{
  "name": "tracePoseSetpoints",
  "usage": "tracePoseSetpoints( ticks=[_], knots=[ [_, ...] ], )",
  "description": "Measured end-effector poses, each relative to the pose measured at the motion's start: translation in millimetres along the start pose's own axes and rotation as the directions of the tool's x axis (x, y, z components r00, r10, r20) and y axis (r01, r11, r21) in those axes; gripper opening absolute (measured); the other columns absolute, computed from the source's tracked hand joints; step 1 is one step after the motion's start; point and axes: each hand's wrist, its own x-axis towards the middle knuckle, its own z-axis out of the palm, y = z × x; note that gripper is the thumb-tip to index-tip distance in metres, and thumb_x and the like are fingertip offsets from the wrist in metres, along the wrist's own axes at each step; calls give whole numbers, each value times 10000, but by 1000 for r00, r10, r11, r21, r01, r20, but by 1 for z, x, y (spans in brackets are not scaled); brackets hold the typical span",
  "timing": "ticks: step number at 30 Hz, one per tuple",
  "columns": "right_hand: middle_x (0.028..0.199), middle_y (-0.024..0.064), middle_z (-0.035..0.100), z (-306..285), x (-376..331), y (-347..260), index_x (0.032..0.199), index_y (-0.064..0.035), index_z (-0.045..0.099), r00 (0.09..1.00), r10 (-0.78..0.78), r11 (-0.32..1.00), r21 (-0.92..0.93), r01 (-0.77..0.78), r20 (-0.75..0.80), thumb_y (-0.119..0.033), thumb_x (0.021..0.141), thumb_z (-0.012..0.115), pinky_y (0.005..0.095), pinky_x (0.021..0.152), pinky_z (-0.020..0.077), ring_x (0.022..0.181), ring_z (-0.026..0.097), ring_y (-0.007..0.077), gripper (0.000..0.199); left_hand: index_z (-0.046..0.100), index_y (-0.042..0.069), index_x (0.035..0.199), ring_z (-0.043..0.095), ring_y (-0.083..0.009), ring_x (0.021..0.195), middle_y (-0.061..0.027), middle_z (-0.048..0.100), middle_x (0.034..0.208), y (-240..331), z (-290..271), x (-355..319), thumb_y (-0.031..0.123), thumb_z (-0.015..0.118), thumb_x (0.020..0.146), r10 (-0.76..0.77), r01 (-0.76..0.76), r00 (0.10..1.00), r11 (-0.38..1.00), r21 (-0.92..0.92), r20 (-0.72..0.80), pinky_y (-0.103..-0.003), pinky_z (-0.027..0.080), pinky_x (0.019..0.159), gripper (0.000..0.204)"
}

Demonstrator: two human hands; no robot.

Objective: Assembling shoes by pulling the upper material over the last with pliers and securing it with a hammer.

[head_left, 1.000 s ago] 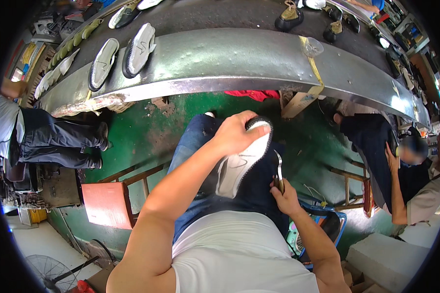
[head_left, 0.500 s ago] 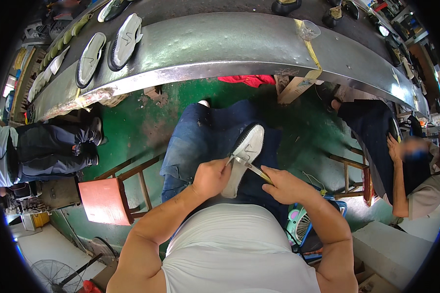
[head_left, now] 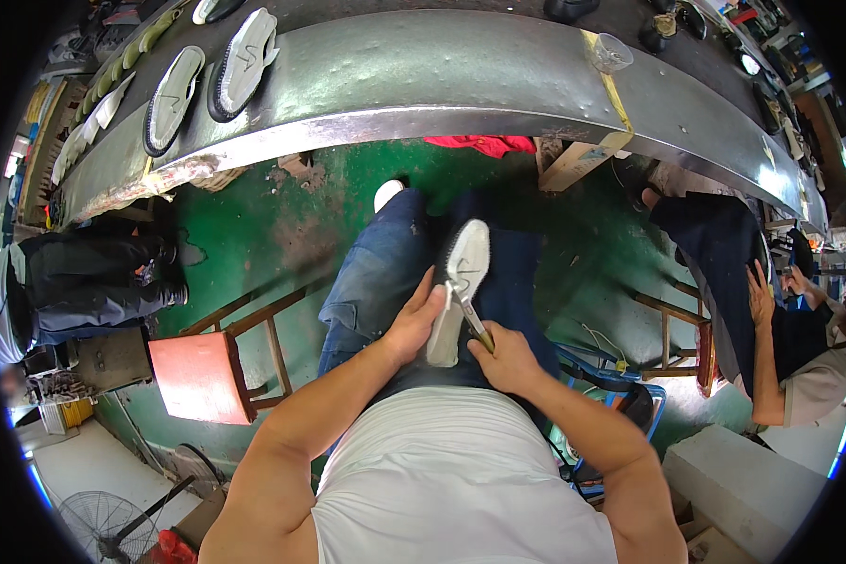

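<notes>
On my lap lies a shoe [head_left: 470, 254], sole side up. Its pale bottom has dark pen marks and a dark upper folded along the edge. The toe points away from me and the heel end lies close to my waist. My left hand [head_left: 417, 321] is wrapped round the shoe's left side at mid-length, thumb on top. My right hand [head_left: 508, 360] is closed round the handle of metal pliers [head_left: 471, 312], whose head touches the shoe's middle near my left thumb. The exact bite of the jaws is too small to see.
A metal-topped workbench [head_left: 423, 70] runs across ahead, carrying two similar shoes [head_left: 174, 99] at left and a clear cup [head_left: 612, 54]. A red-topped stool [head_left: 200, 376] stands left. Co-workers sit to the right and stand to the left. A wire-guarded fan [head_left: 108, 528] is lower left.
The shoe has turned more upright on my lap and shifted slightly left. Both hands moved with it; the pliers swung from lying crosswise to pointing more forward along the shoe.
</notes>
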Motion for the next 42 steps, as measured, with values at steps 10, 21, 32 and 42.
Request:
tracePoseSetpoints(
  ticks=[10,21,32,42],
  knots=[
    [822,193,664,-52,12,-6,972,15,595,973,-229,898,-378,226,37,-186,948,614,414,718,521,777,653,363,203,206,86,1583,454,-211,1330,-163,463,1478,-1,14,9,266,534,1034,136,-104,982,969,222,-131,-299,355,1099,664],
    [860,63,647,-39,18,32,1129,29,592,831,33,472,724,-503,556,-210,1001,579,209,473,438,723,629,134,271,349,241,1527,523,-496,1224,-353,444,1411,34,17,1,176,466,996,360,-275,925,418,866,120,-449,486,1008,548],
    [749,163,658,-55,45,0,963,52,580,998,-55,990,132,51,26,-358,1029,476,406,665,523,698,669,274,428,207,96,1567,633,-470,1066,-360,510,1346,42,40,-6,268,513,988,266,-79,963,422,903,-40,-471,512,940,677],
    [766,174,674,-85,-4,-20,983,15,617,917,200,976,13,-218,344,-300,960,586,419,698,509,745,667,346,317,433,109,1406,627,-134,997,-33,652,1124,80,4,22,270,702,928,-326,275,944,856,437,45,-351,535,755,572]
  ],
)
